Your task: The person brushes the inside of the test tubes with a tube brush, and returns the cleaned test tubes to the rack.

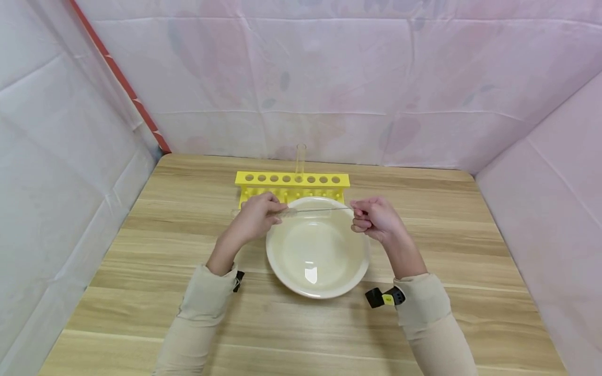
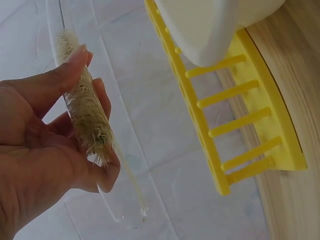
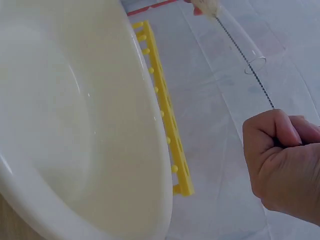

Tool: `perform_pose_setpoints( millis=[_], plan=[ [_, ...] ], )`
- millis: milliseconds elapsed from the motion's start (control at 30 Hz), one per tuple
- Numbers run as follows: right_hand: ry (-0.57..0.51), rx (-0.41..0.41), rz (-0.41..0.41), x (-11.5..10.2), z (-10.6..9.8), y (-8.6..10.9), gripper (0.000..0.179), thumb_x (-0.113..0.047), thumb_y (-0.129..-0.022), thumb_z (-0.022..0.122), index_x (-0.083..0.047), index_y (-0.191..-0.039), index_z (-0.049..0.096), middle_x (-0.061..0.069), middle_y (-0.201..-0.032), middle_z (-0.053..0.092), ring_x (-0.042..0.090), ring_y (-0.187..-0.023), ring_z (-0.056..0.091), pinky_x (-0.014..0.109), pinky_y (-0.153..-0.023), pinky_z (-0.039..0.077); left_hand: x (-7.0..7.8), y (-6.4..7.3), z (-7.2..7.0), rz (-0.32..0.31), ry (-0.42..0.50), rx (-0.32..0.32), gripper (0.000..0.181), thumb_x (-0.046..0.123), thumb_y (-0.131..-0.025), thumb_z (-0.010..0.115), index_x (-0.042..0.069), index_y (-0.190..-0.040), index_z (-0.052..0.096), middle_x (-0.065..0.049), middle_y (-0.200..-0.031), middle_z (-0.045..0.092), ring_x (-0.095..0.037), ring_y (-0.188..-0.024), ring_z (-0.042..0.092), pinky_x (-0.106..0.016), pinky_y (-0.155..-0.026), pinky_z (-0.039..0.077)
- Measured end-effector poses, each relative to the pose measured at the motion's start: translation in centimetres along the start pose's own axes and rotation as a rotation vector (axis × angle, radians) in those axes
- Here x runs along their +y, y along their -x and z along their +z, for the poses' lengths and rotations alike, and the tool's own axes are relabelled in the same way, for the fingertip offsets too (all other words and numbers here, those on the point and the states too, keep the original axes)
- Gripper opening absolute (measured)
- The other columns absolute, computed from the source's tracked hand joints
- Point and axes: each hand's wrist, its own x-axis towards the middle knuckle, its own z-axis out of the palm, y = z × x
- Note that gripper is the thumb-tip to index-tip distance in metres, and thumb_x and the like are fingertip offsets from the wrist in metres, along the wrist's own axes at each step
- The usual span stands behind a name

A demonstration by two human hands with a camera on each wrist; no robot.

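Beige sleeves (image 1: 430, 318) extend over the near part of the worktop (image 1: 470, 334), with a black wrist device (image 1: 385, 297) at the right cuff. Left hand (image 1: 257, 215): thumb and fingers curl round a clear test tube (image 2: 125, 205). Right hand (image 1: 380, 219): closed fingers grip the end of the twisted wire stem (image 3: 242, 55) of a tube brush. The bristle head (image 2: 90, 112) sits inside the tube; the stem exits through the open mouth, which faces the right hand. The tube lies crosswise above the far rim of a cream bowl (image 1: 317, 253), closed end toward the worktop's left edge.

The bowl rests midway between the worktop's left and right edges. Behind it, near the far edge, stands a yellow rack (image 1: 268, 181) with a row of eight holes. A second tube (image 1: 301, 159) stands upright in the fifth hole from the left. Pale patterned sheeting (image 1: 329, 78) rises beyond the far edge.
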Motion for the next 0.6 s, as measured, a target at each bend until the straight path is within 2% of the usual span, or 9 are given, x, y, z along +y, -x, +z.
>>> perform_pose_setpoints(
  millis=[67, 167, 267, 400, 600],
  plan=[
    [-0.016, -0.004, 0.017, 0.0, -0.1, -0.1, 0.045, 0.002, -0.095, 0.034, -0.005, -0.051, 0.038, -0.002, -0.048, 0.030, 0.008, -0.039, 0.024, 0.023, -0.048, 0.020, -0.1, 0.0, 0.1, 0.009, -0.004, 0.002, 0.035, 0.004, -0.078, 0.070, 0.002, -0.112, 0.064, -0.007, -0.096, 0.059, -0.024, -0.087, 0.054, -0.040, -0.078, 0.031],
    [0.050, 0.008, -0.023, 0.1, -0.2, -0.1, 0.045, 0.000, -0.096, 0.035, -0.005, -0.052, 0.039, 0.000, -0.051, 0.032, 0.009, -0.040, 0.027, 0.023, -0.049, 0.024, -0.3, 0.0, 0.1, 0.019, 0.008, -0.006, 0.035, 0.004, -0.078, 0.070, 0.001, -0.113, 0.063, -0.009, -0.097, 0.059, -0.024, -0.086, 0.054, -0.038, -0.079, 0.037],
    [0.168, 0.039, -0.088, 0.1, -0.5, 0.0, 0.042, -0.003, -0.096, 0.040, -0.005, -0.054, 0.043, 0.001, -0.053, 0.037, 0.010, -0.043, 0.032, 0.024, -0.052, 0.034, -0.6, 0.0, 0.0, 0.032, 0.032, -0.011, 0.035, 0.003, -0.078, 0.069, 0.001, -0.113, 0.063, -0.009, -0.097, 0.059, -0.023, -0.085, 0.054, -0.034, -0.076, 0.044],
    [0.334, 0.073, -0.175, 0.2, -0.8, 0.3, 0.038, -0.009, -0.096, 0.046, -0.001, -0.059, 0.045, 0.003, -0.055, 0.040, 0.013, -0.049, 0.039, 0.024, -0.056, 0.039, -1.0, 0.0, -0.2, 0.056, 0.075, -0.007, 0.034, 0.000, -0.078, 0.069, -0.001, -0.112, 0.063, -0.010, -0.095, 0.060, -0.023, -0.084, 0.054, -0.032, -0.072, 0.046],
    [0.618, 0.092, -0.395, 0.2, -1.8, 0.7, 0.038, -0.013, -0.095, 0.049, 0.008, -0.064, 0.048, 0.007, -0.055, 0.044, 0.013, -0.051, 0.040, 0.024, -0.051, 0.034, -1.3, 0.2, -0.5, 0.101, 0.122, -0.004, 0.033, -0.002, -0.078, 0.068, -0.005, -0.110, 0.063, -0.012, -0.094, 0.060, -0.023, -0.083, 0.055, -0.032, -0.071, 0.046]
  ],
)
